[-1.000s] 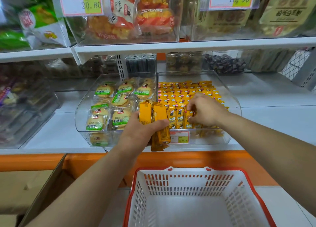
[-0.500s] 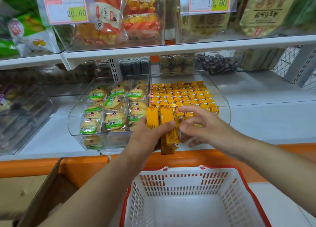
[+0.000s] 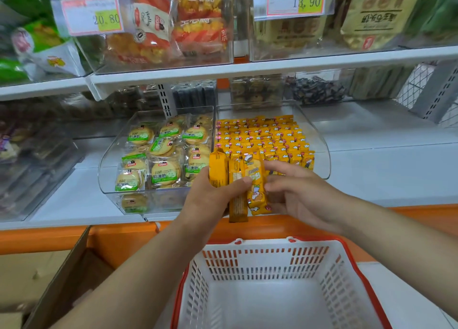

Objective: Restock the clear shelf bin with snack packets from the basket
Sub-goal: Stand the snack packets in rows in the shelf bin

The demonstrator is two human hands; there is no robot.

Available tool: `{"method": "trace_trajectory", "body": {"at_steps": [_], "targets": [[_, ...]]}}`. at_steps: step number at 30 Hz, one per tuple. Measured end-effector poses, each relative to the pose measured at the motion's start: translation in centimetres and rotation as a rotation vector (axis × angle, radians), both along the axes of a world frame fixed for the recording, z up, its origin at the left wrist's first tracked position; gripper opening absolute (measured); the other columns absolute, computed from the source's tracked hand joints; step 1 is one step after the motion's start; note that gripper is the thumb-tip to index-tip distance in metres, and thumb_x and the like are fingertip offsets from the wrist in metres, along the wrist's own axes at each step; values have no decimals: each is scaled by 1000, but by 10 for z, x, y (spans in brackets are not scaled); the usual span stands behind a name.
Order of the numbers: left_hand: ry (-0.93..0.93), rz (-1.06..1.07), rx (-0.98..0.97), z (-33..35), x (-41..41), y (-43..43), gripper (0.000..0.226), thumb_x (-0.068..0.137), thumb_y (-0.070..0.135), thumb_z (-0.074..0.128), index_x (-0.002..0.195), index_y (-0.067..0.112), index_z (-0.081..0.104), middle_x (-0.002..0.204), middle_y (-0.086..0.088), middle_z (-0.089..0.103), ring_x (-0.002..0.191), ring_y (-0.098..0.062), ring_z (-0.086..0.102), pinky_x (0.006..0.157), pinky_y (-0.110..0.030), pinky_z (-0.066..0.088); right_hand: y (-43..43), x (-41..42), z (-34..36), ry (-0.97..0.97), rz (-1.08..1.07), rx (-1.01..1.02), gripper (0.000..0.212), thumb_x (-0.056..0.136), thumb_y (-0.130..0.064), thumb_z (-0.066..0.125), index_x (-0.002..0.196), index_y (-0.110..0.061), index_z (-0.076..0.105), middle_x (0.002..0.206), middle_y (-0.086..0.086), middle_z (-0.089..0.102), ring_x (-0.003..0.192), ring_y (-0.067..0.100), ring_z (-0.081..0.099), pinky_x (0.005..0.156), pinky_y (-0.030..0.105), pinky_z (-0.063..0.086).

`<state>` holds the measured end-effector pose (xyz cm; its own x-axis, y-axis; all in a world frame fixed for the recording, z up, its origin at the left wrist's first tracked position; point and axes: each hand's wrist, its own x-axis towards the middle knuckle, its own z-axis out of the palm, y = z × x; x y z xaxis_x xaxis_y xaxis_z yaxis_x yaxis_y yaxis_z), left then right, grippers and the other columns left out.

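Nearest, low in the view, a white basket [image 3: 270, 255] with a red rim sits below the shelf edge, with a brown cardboard box [image 3: 47, 281] to its left. Above the basket's far rim, in front of the orange shelf lip, the left hand [image 3: 210, 200] clamps a small stack of yellow snack packets [image 3: 256, 197] upright, thumb across their front. The right hand [image 3: 304, 197] reaches in from the right with its fingertips [image 3: 271, 186] against the rightmost packet; whether they pinch it or only touch it I cannot tell. Just behind the hands stands the clear shelf bin [image 3: 321, 145], and inside it tidy rows of matching yellow packets [image 3: 260, 135] run from near to far. Touching its left side is a second clear bin [image 3: 109, 160] of round biscuits in green-labelled wrappers. Further back, blurred dark goods lie under the white upper shelf [image 3: 272, 66], which carries clear boxes with price tags reading 20.80 [image 3: 93, 15] and 13.90 [image 3: 295, 0].
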<state>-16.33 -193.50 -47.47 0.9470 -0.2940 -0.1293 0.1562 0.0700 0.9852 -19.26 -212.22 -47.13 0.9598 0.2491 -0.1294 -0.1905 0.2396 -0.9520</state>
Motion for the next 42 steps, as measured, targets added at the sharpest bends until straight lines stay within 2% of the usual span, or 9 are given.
{"method": "trace_trajectory", "body": {"at_steps": [5,10,13,16,22,26,31,38,42], "targets": [[-38,-5,40,-1,3,2,34,85,18,80,116,21,64,99,-2,80,87,-21,78,64,-30,62,6,4,-4,-29,-98,-95,12,74,-33,76,78,-44,77,83,1,72,78,18,68,64,29,57],[-24,36,88,-4,10,14,33,87,17,79,115,22,62,95,-1,79,88,-21,78,74,-41,64,0,11,-7,22,-171,-162,30,92,-26,67,122,-28,63,106,4,76,99,26,73,85,43,56],[-17,76,99,-3,16,26,32,86,19,80,111,21,62,92,-2,79,86,-21,78,77,-43,63,-6,15,-3,-31,-208,-259,24,96,-31,61,119,-23,66,97,2,76,74,16,69,64,32,53],[-37,102,125,0,20,38,33,87,21,79,114,20,60,99,-6,77,86,-19,77,73,-39,63,-15,29,0,-56,-311,-271,23,96,-33,63,119,-31,66,100,4,72,66,15,67,53,32,52],[-67,104,139,4,22,48,35,87,20,78,117,20,60,103,-8,77,91,-23,76,79,-45,64,-30,87,13,-127,-170,-819,36,87,-10,68,120,-23,63,93,5,64,60,12,58,50,25,49],[-74,103,138,4,23,50,37,87,21,78,119,21,60,102,-5,77,91,-21,76,82,-45,63,-24,114,22,-301,-131,-1230,45,78,-22,82,113,-25,53,116,3,59,79,19,64,75,38,55],[-76,108,167,1,25,51,37,86,26,79,117,24,58,103,-2,76,94,-19,75,84,-44,63,-7,125,14,-481,-54,-1374,41,74,-30,86,106,-30,60,105,-6,61,74,7,61,61,22,39],[-19,92,128,0,28,51,34,88,22,77,117,23,59,104,-4,76,89,-18,77,70,-35,63,-9,126,1,-561,-99,-1517,37,77,-36,83,110,-28,68,77,-19,54,71,7,51,64,25,34],[3,100,109,1,28,49,32,90,18,75,117,22,59,104,-7,76,89,-21,77,72,-38,63,-8,123,-15,-563,-38,-1606,41,76,-43,82,113,-32,68,100,-9,52,98,15,53,77,32,46]]}}
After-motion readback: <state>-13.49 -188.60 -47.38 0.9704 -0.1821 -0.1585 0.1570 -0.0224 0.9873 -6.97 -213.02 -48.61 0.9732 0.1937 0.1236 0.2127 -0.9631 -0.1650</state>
